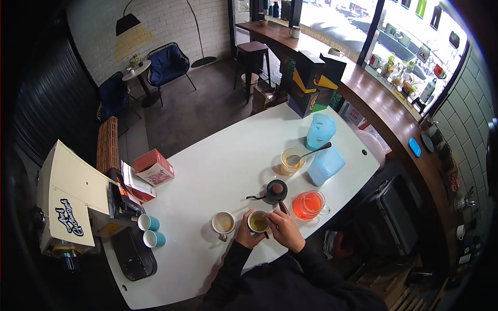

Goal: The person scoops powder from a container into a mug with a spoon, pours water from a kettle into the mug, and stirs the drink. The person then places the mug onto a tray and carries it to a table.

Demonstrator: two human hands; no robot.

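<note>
My left hand (247, 234) is wrapped around the side of a cup of green liquid (257, 222) near the front edge of the table. Over the cup's right rim, the fingers of my right hand (287, 230) are pinched together; what they hold is too small to make out. A white cup with pale liquid (223, 222) stands to the left. Just beyond my hands is a black gooseneck kettle (275, 193) with a brown knob and a wooden handle. Right of it sits a glass jug of red drink (309, 205).
A clear cup of yellowish contents (288, 168) holds a spoon (306, 155). Two blue containers (326, 166) stand beside it. On the white table (207, 176) are two teal cups (150, 230), a red box (154, 167) and a cream machine (72, 202). Black boxes (311, 83) are stacked at the far end.
</note>
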